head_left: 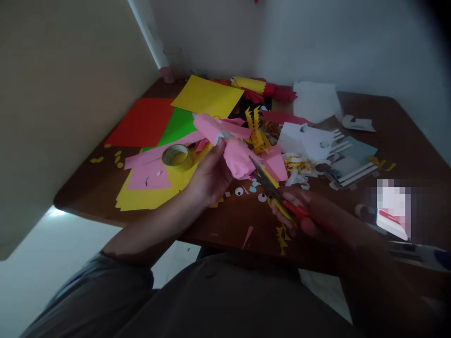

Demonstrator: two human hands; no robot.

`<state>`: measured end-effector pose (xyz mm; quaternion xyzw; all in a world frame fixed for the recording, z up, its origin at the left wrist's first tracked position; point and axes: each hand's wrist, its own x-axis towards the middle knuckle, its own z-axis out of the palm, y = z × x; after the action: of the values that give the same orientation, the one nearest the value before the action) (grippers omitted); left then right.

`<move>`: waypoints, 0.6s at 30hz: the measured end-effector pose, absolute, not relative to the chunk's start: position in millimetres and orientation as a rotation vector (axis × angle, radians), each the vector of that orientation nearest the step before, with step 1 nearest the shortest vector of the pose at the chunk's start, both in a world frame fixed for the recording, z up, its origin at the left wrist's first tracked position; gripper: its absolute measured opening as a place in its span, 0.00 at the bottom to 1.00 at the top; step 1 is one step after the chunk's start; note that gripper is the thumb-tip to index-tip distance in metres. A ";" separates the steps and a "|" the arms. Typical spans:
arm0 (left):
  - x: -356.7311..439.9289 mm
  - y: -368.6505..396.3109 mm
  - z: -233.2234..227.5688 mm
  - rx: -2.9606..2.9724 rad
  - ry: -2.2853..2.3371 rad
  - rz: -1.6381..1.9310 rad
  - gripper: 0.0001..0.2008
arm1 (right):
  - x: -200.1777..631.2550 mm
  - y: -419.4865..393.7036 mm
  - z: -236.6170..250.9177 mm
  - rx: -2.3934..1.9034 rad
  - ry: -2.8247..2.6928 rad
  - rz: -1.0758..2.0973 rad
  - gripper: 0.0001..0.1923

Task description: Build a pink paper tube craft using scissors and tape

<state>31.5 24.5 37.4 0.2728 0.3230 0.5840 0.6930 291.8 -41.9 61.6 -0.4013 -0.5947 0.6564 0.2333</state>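
My left hand (213, 176) is closed around a pink paper roll (207, 126) with a light blue band near its middle. The roll's near end is a crumpled pink bulge (239, 159). In my right hand (306, 211) is a pair of scissors (267, 180) with red handles, its dark blades slightly apart and pointing up and left towards the bulge. Something yellow and narrow (287, 213) lies along the scissors at my right fingers; I cannot tell if it is part of them. Beneath the blades are googly eyes (262, 197) and light blue scraps (253, 187).
A roll of tape (176, 157) stands on pink and yellow sheets at the left. Behind are red (141, 122), green (178, 124) and yellow sheets (207, 96), and a yellow-and-red paper tube figure (250, 84). White paper and cuttings (303, 141) cover the table's right side.
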 end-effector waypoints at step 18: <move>29.2 28.0 29.7 0.687 0.658 1.272 0.28 | 299.6 -34.0 62.3 -1.075 -1.649 1.987 0.30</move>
<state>29.2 28.0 29.7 0.3084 0.2955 0.5711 0.7010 299.6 -34.0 62.3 -0.3786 -0.5808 0.7000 0.1715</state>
